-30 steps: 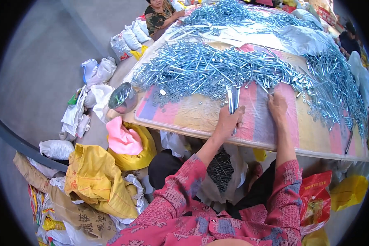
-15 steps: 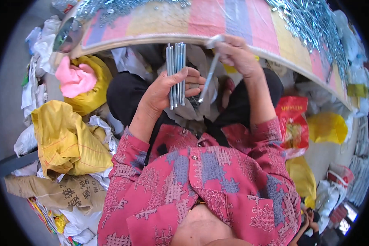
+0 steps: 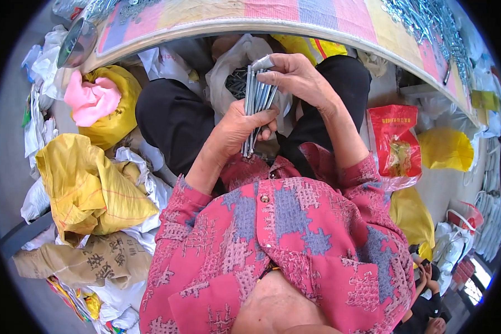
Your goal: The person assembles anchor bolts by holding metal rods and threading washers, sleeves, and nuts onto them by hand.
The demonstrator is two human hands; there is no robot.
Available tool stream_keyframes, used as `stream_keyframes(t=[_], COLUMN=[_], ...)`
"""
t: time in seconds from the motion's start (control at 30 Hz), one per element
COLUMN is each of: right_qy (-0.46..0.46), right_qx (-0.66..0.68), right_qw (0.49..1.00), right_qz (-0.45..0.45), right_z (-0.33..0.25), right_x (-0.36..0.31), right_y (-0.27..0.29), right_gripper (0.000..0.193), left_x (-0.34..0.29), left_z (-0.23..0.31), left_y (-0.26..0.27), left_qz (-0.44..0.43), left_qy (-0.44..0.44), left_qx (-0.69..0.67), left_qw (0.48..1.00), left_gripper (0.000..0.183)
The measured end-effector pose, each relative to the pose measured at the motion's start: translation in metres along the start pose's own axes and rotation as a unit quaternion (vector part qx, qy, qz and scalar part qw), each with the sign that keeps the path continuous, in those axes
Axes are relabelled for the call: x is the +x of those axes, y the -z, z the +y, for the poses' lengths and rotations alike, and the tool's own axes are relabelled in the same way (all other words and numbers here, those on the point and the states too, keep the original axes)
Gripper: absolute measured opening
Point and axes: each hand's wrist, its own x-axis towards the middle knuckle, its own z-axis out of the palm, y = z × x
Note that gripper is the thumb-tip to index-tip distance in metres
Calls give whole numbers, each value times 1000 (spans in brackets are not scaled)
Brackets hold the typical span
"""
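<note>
My left hand (image 3: pixel 232 132) is closed round a bundle of long, thin silvery bolts (image 3: pixel 255 96), standing nearly upright with their lower ends fanning slightly. The thumb lies across the front of the bundle. At its top, my right hand (image 3: pixel 301 79) pinches the end of a bolt that leans to the right against the others. Whitish wrapping covers fingertips of the right hand. Just beyond the bundle, between my knees, stands an open white bag (image 3: pixel 217 69) with dark metal pieces (image 3: pixel 237 83) inside.
A striped cloth-covered table (image 3: pixel 273 10) curves across the far side, with a heap of bolts (image 3: pixel 428 28) at right and washers (image 3: pixel 129 12) at left. A metal bowl (image 3: pixel 77 44) sits at its left end. Yellow sacks (image 3: pixel 89 183) lie left; a red bag (image 3: pixel 394 139) stands right.
My right hand has come down and left with its bolt to the top of the bundle. My left hand has shifted slightly nearer, and its fingers have curled in round the bolts.
</note>
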Motion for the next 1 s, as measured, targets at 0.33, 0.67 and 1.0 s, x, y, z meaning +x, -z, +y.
stream_keyframes(t=[0.33,0.67,1.0], right_qy=[-34,197,370], right_qx=[-14,-124,-260], right_qw=[999,907,842], right_qz=[-20,352,294], right_z=[-16,-46,-28], right_x=[9,8,-5], right_y=[32,11,13], right_gripper=[17,15,30], left_x=[-5,40,121], left_z=[-2,38,104], left_y=[2,22,3], left_qz=[-66,-83,-22], left_qy=[0,-79,-85], left_qx=[-32,-223,-360], left_qw=[997,968,929], left_gripper=[29,39,16])
